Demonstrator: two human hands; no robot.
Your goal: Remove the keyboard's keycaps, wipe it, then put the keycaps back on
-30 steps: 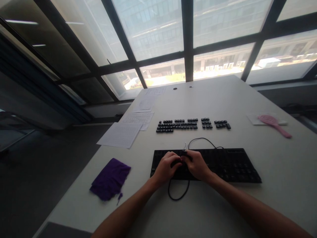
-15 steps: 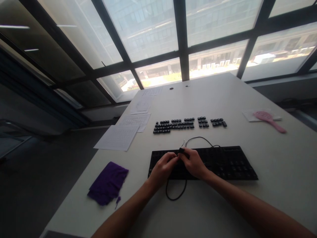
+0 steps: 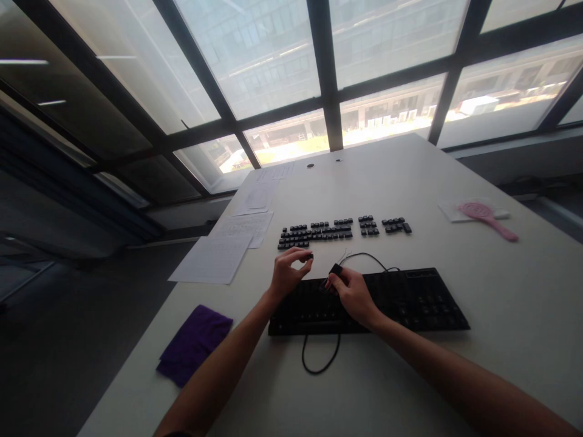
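A black keyboard (image 3: 423, 301) with many keycaps off lies in front of me. My left hand (image 3: 288, 274) has moved off to its upper left edge, thumb and forefinger pinching a small black keycap (image 3: 310, 257). Over the keyboard's middle, my right hand (image 3: 356, 295) grips a keycap puller (image 3: 336, 269), with a dark handle and thin wire prongs pointing up and away. Just beyond my left fingers, loose black keycaps (image 3: 341, 229) lie on the table in rows and separate groups.
On the white table (image 3: 364, 188), paper sheets (image 3: 212, 258) lie at the left and a purple cloth (image 3: 195, 340) nearer me. A pink hairbrush (image 3: 480, 212) rests on a white packet at the right. The keyboard's black cable (image 3: 321, 371) loops out in front.
My hands were together over the keyboard and are now apart. The left has moved left and forward with a keycap; the right stays near the same place with the puller.
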